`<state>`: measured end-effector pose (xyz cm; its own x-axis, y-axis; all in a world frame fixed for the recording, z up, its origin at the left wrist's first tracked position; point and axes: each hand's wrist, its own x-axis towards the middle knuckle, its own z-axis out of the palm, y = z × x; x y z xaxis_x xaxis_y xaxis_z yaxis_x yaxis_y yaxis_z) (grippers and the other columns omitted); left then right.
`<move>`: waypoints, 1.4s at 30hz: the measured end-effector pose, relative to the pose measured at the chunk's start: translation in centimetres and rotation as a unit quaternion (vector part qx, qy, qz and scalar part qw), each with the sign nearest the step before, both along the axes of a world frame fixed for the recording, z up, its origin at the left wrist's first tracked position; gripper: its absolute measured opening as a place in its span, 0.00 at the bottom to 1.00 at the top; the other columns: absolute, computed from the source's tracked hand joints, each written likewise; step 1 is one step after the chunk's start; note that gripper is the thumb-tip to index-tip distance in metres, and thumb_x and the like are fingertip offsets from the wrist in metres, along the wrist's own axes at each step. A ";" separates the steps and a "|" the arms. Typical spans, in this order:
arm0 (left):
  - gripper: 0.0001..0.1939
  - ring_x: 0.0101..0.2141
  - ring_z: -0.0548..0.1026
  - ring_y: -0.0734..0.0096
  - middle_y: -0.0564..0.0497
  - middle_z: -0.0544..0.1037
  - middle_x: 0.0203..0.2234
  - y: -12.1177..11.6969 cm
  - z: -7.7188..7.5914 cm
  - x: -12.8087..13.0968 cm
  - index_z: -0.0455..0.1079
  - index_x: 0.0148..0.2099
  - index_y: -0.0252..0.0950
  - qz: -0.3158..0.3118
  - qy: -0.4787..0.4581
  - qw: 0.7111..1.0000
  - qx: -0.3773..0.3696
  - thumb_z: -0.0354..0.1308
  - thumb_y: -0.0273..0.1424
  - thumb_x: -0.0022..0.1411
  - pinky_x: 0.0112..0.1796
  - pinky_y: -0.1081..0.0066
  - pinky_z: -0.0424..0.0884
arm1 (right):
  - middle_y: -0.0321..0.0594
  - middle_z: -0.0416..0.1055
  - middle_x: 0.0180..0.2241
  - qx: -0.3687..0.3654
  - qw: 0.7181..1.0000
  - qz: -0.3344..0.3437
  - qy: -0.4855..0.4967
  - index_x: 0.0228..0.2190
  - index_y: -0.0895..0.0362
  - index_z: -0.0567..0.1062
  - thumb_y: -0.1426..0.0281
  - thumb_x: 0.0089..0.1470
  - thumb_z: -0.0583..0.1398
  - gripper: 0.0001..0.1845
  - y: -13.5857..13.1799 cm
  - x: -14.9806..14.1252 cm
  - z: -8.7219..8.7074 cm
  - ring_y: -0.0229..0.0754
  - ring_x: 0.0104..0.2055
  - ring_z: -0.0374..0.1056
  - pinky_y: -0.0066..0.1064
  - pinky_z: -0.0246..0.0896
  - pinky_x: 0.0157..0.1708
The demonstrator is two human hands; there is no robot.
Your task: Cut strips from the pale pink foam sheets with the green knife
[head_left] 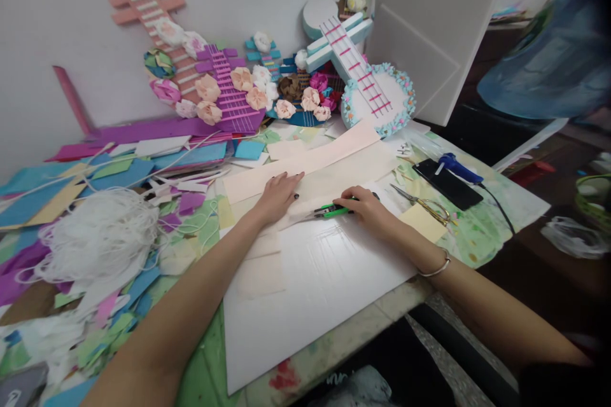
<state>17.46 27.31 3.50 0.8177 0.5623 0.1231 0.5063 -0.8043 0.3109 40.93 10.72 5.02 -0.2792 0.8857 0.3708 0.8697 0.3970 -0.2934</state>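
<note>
My left hand (279,194) lies flat with its fingers spread, pressing down on a pale pink foam strip (305,162) that runs diagonally across the table. My right hand (365,206) is closed around a green-handled utility knife (329,210), whose blade end points left towards the left hand along the strip's lower edge. Both hands rest over a large white board (315,280) that lies under the strip. A silver bracelet (436,269) circles my right wrist.
Scissors (424,203), a black phone (446,183) and a blue glue gun (459,168) lie to the right. A tangle of white cord (93,238) and coloured foam scraps (119,172) cover the left. Foam guitars with paper flowers (229,86) lean on the wall.
</note>
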 end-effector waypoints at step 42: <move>0.28 0.64 0.53 0.51 0.44 0.62 0.62 0.3 -0.5 0.0 0.51 0.67 0.36 0.001 -0.008 1.000 0.011 0.45 0.30 0.66 0.61 0.51 0.50 | 0.52 0.68 0.43 -0.010 0.999 -0.013 -0.031 0.48 0.56 0.75 0.76 0.58 0.50 0.20 -0.3 -2.2 -0.1 0.52 0.44 0.64 0.44 0.58 0.40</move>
